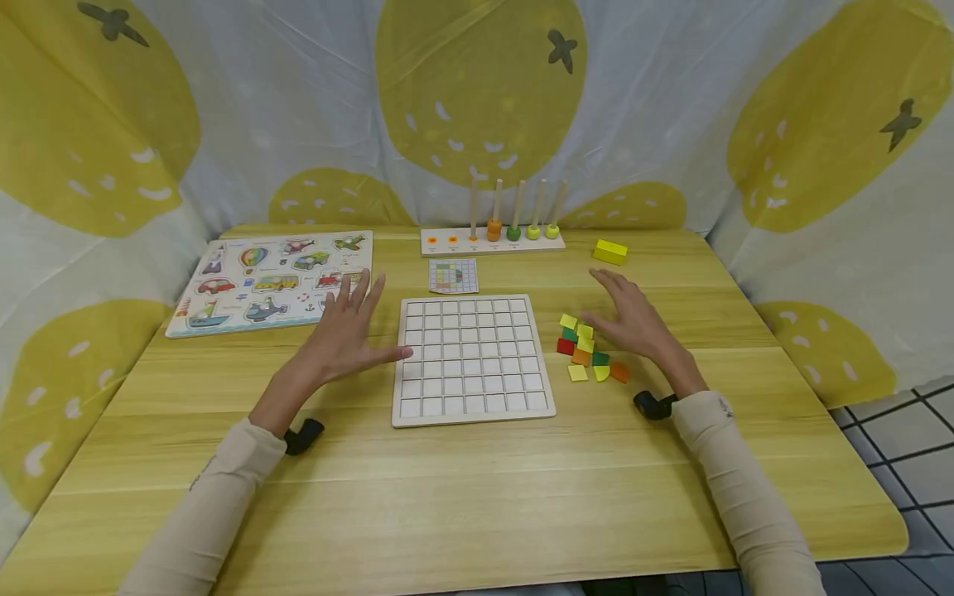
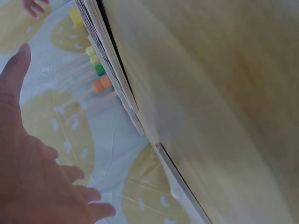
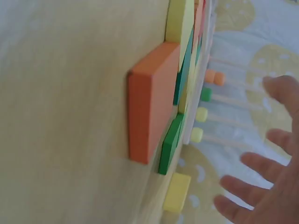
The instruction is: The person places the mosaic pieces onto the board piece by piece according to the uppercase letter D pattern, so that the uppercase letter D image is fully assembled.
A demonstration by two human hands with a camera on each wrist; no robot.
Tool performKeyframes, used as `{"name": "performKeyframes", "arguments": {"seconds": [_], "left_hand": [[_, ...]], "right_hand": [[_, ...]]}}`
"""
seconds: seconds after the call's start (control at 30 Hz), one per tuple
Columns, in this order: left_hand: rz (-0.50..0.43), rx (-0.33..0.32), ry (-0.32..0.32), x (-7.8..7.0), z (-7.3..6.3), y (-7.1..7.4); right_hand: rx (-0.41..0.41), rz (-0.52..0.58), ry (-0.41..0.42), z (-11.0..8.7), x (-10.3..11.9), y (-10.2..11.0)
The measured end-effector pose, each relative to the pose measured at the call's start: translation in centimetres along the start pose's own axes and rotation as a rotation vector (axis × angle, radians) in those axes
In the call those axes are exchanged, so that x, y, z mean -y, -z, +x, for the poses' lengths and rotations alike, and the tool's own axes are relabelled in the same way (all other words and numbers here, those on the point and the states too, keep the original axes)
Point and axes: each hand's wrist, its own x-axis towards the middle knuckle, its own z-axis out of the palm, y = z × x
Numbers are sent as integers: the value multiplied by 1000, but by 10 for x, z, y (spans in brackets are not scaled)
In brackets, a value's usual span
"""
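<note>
My left hand is spread wide, its thumb over the left edge of a white grid board whose squares hold no tiles. The fingers of that hand overlap the puzzle board in the head view. On the right, my right hand hovers with fingers extended beside a loose group of coloured tiles, among them a red tile and an orange tile. Close up in the right wrist view, the orange tile lies near a green tile. Neither hand holds anything.
Behind the grid board lies a small pattern card. Farther back stands a peg counter with upright sticks and coloured beads. A picture puzzle board occupies the back left, a yellow block the back right. A fruit-print curtain encloses the table.
</note>
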Motion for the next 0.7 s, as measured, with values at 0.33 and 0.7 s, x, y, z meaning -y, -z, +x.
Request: {"name": "performKeyframes", "arguments": {"seconds": [0.33,0.7], "left_hand": [[-266,268,-8,2,-4,-8],[-282,356,-39,4,-6,-14]], "right_hand": [[121,126,-89,-3,-22,2],[165,119,-105,-3,-28,-4]]}}
